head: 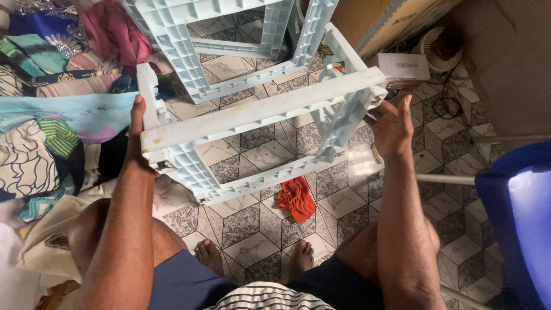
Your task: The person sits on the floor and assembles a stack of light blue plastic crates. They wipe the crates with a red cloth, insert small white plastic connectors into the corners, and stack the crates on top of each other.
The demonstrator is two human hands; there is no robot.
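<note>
A seated person holds a pale blue moulded plastic frame with a ribbed grid underside [252,115] up in the air above the tiled floor [252,224], between the knees. The left hand [138,135] grips the frame's left end, thumb lying up along the upright post there while the fingers wrap behind it, out of sight. The right hand [393,126] presses against the frame's right end with the palm open and the fingers spread, thumb pointing up (whether the fingertips hook around the plastic cannot be told).

A second pale blue ribbed plastic frame [229,40] stands just beyond the held one, towards the far edge of the floor. Below the held frame a crumpled red cloth [297,198] lies on the tiles, near the person's bare feet. A heap of patterned, many-coloured fabrics [51,109] covers the floor's left side. At the far right corner sit a brown cardboard box [379,20], a small white box [403,66] and a small round white fan [439,49]. A blue plastic chair [519,206] stands at the right edge.
</note>
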